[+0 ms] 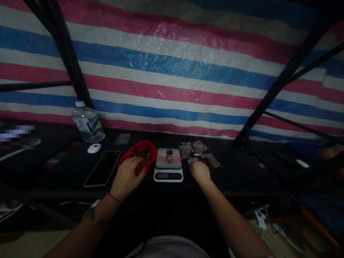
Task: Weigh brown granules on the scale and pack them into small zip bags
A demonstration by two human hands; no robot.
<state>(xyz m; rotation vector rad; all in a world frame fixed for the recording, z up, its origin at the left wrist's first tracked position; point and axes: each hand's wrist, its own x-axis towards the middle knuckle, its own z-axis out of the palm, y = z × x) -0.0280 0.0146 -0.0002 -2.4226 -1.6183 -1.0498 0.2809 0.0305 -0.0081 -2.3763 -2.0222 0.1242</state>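
Observation:
My left hand [129, 176] lies over the near left side of a red plastic bowl [153, 147], thumb apart from the other fingers. Small brown pieces [145, 154] fill part of this bowl; whether my fingertips touch them I cannot tell. Beside the bowl, a white digital scale [168, 175] carries a small metal cup [169, 156] heaped with brown bits. To the scale's right, my right hand [200, 172] is closed, with a small clear zip bag [192, 160] at its fingertips. Several filled zip bags [198, 148] lie just beyond it.
A phone [103, 168], a white mouse-like object [94, 148], a flat clear bag [122, 139] and a large plastic bottle [88, 123] occupy the left of the black table [236, 175]. Dark metal posts [67, 53] stand before a striped sheet [172, 68]. Another person's hand [328, 153] shows far right.

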